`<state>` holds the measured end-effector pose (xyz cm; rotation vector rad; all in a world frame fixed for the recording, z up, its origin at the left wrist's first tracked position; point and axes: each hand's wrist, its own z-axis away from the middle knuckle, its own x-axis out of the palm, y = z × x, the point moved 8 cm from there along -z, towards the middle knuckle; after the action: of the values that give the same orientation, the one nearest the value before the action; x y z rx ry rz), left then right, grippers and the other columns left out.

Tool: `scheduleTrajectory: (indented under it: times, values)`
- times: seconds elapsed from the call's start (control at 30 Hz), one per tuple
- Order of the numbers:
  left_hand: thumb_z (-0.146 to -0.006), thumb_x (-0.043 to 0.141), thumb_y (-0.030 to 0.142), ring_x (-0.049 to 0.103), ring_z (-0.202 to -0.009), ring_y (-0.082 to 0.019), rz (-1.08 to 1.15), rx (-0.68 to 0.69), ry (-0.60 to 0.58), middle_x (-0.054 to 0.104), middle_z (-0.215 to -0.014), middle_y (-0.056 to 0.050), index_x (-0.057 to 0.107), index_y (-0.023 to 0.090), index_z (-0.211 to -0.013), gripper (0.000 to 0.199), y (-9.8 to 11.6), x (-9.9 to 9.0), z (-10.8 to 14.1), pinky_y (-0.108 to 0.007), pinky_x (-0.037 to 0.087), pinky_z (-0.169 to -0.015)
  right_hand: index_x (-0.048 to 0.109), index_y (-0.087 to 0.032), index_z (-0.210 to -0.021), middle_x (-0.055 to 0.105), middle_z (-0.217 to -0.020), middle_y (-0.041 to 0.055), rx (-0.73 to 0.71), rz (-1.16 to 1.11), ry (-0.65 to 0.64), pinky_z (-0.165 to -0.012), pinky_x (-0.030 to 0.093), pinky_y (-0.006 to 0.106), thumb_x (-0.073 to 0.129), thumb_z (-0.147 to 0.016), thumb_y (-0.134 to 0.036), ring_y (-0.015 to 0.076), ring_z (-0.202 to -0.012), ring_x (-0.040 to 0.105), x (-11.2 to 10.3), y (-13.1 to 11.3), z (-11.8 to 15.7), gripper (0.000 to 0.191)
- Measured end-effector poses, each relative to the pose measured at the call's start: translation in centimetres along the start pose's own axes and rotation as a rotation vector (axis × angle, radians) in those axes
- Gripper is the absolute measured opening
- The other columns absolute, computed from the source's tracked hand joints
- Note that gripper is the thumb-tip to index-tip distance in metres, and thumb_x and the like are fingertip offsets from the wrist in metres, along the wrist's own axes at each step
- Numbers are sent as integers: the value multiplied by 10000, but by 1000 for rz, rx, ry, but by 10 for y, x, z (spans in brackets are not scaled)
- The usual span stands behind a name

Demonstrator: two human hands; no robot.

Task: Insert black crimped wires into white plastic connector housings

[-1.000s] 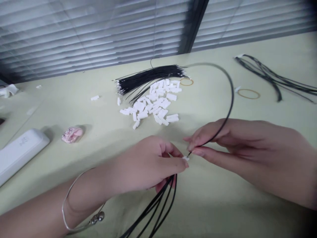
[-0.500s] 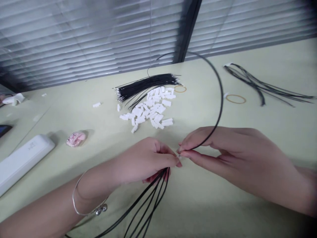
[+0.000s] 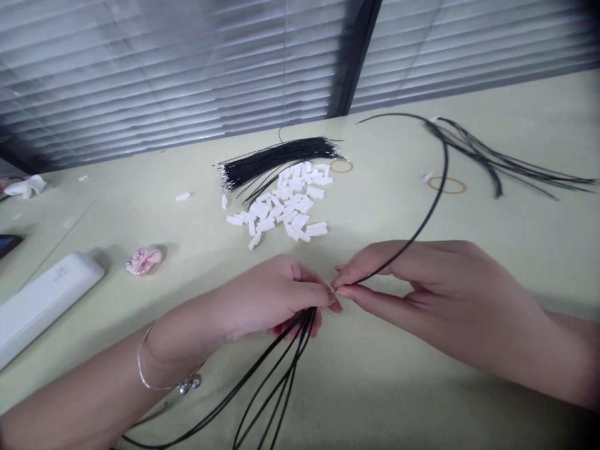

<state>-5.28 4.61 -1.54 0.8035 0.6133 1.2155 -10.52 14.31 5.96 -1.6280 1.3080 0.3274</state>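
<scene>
My left hand (image 3: 281, 294) is closed near the middle of the view. Several black wires (image 3: 281, 375) hang from beneath its fingers toward the lower edge, and a sliver of something white shows at its fingertips, mostly hidden. Between thumb and forefinger, my right hand (image 3: 435, 300) pinches a single black wire (image 3: 438, 200), which arcs up and back over the table. The fingertips of both hands meet, or nearly so, where the wire's near end is hidden. Beyond them lies a heap of small white connector housings (image 3: 285, 212).
A bundle of black wires (image 3: 276, 161) with silvery ends lies behind the housings. At right is a bunch of black wires (image 3: 497, 156) beside a yellow ring (image 3: 447, 185). A pink item (image 3: 144, 261) and a long white case (image 3: 51, 300) rest at left. Window blinds (image 3: 187, 62) rise behind.
The wire's free arc has swung to the right, toward the bunch there. Both hands keep their grips; the left and its hanging wires have shifted slightly up.
</scene>
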Motion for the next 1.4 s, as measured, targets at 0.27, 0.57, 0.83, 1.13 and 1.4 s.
scheduleTrajectory:
  times: [0.27,0.57,0.83,1.13,1.4]
  values:
    - [-780,591,253,383,-413,-54,29,-14,13,517,-515,39,628,152,-671,154,-3,-2,-1,-168,248,-392,674,-258,-754,716,-730,-53,203,-194,-93,-514,472,209,610,-886,-306,104,-592,659,11,16,3,154]
    - [-755,612,257,420,-431,-60,83,22,16,537,-514,37,662,137,-712,136,-5,-4,-5,-172,287,-420,707,-241,-723,715,-721,9,378,-431,-143,-574,481,247,679,-828,-535,152,-644,670,22,32,9,313]
    - [-805,636,221,432,-432,-64,175,-1,7,552,-521,34,687,127,-747,122,-3,-3,-4,-185,282,-413,613,-167,-826,671,-753,51,658,-605,-383,-659,528,288,697,-698,-692,166,-708,648,39,67,-25,546]
    - [-830,608,200,424,-412,-83,209,-47,-38,558,-497,37,669,154,-716,137,-7,0,-6,-199,252,-397,613,-139,-1011,623,-999,53,348,-91,-412,-795,535,317,551,-972,-403,134,-865,601,52,142,-160,275]
    - [-823,568,142,431,-394,-73,223,-48,-27,549,-476,29,667,140,-700,157,-5,-2,-4,-179,276,-403,628,-122,-1010,637,-977,43,-77,123,-674,-801,547,325,596,-955,-348,134,-862,618,109,120,-184,235]
